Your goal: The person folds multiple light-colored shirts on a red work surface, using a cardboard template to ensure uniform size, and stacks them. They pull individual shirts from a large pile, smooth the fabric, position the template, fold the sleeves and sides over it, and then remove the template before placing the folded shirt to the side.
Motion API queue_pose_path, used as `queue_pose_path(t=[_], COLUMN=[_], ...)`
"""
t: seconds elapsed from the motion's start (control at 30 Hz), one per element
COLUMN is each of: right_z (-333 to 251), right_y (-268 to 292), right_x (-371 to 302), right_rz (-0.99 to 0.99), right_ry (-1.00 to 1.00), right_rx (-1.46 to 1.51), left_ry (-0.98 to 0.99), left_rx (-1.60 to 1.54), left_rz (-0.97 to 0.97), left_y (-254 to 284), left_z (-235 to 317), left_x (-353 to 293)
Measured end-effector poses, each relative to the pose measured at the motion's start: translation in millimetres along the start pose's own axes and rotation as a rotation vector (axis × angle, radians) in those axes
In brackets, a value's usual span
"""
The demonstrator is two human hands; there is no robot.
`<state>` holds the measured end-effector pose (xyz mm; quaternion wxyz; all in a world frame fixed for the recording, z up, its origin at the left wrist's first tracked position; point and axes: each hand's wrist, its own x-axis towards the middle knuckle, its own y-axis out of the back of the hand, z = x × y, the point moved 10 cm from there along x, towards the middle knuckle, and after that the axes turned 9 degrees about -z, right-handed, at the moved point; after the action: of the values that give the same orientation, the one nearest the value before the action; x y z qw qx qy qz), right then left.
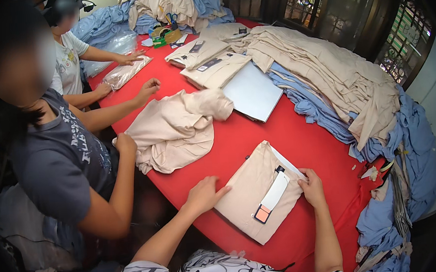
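Observation:
A folded beige garment [245, 193] lies on the red-covered table in front of me. White board or paper shows along its upper right edge. On top rests a long white tag [275, 194] with a dark clip at one end and an orange-and-navy label at the other. My left hand [206, 195] is at the garment's left edge, fingers apart and the thumb reaching onto the cloth. My right hand [311, 187] pinches the right edge beside the board, thumb on top.
At left, one co-worker handles a loose beige garment [176, 129]; another presses a clear-bagged one [127, 72]. Folded tagged garments [214, 66] lie by white boards [253, 91]. Beige and blue cloth heaps [321, 75] line the right side; a tape dispenser [159, 36] sits at the back.

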<state>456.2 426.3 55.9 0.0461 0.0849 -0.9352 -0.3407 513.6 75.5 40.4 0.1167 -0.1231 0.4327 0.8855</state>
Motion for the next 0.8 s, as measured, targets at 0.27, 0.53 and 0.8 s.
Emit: queue_pose_path(t=[0.27, 0.53, 0.8], right_z=[-14, 14, -124], right_y=[-11, -19, 0], right_x=[-6, 12, 298], right_rz=[-0.103, -0.145, -0.300], right_ry=[-0.052, -0.153, 0.034], right_rx=[-0.030, 0.419, 0.407], left_ry=[-0.123, -0.439, -0.478], left_rx=[-0.341, -0.287, 0.249], left_rz=[-0.374, -0.145, 0.251], left_y=[-44, 23, 289], left_z=[62, 123, 173], left_x=[136, 132, 273])
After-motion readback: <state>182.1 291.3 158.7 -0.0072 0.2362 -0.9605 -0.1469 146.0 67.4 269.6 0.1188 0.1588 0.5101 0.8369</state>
